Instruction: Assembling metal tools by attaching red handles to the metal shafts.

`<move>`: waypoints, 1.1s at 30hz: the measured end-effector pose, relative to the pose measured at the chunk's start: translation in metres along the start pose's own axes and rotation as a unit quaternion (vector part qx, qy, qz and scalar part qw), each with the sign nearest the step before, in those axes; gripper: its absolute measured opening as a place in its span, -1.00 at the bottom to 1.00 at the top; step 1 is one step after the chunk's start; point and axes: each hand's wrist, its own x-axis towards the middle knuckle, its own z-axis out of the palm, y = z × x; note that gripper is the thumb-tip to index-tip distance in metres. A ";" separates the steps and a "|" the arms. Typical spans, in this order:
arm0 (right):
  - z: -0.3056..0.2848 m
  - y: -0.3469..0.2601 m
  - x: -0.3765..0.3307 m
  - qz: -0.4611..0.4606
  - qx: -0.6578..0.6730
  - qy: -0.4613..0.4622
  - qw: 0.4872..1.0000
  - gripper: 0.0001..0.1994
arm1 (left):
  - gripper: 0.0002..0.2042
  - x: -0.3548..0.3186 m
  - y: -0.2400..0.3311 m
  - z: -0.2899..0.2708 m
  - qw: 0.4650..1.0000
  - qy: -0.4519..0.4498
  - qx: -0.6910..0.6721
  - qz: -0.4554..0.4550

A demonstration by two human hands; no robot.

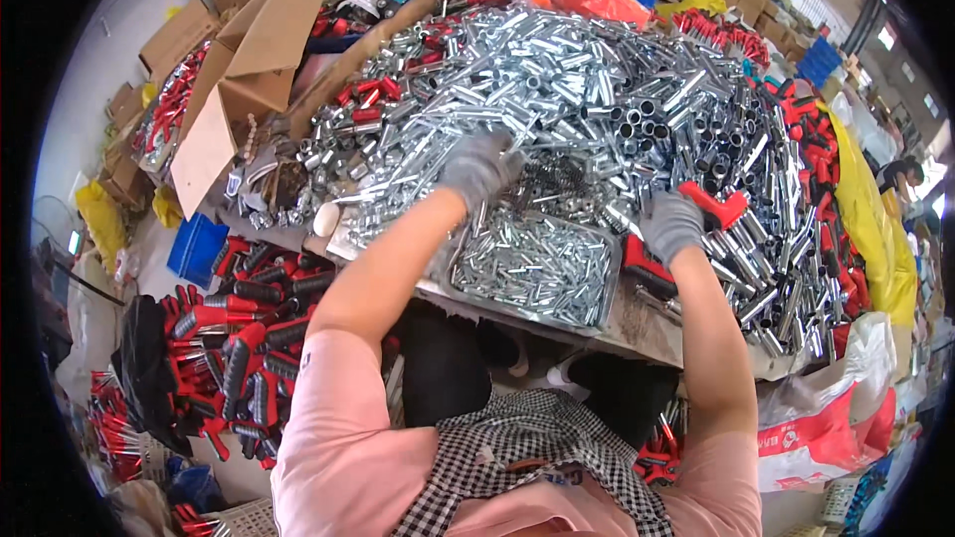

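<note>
My left hand (482, 167), in a grey glove, reaches into a large heap of shiny metal tubes and rods (557, 65). Its fingers are bent together at the heap, and what they grip is hidden. Dark small springs (550, 182) lie just right of it. My right hand (671, 224), also gloved in grey, is closed on a red-handled tool (718, 205) whose red end sticks out to the right; the rest of it is partly covered by the hand. A red and black grip (645, 261) lies just below that hand. Between my forearms sits a metal tray (527, 310) full of small pins.
An open cardboard box (264, 45) stands at the left of the table. Many red and black handles (249, 358) are piled below left. Chrome tubes (786, 268) and red handles crowd the right side, beside a yellow sack (860, 199). A blue bin (197, 249) is at left.
</note>
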 end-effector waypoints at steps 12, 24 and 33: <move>0.030 -0.013 -0.006 -0.021 -0.050 -0.010 0.998 -0.61 | -0.57 0.158 -0.042 0.032 0.990 0.033 0.128 -0.054; 0.014 0.042 -0.093 -0.136 0.881 0.130 0.433 -0.67 | -0.58 -0.042 0.049 -0.042 0.888 -0.034 -0.449 0.090; 0.063 0.008 -0.175 -0.124 0.982 0.021 0.143 -0.70 | -0.64 -0.163 0.060 -0.029 0.818 0.018 -0.574 -0.025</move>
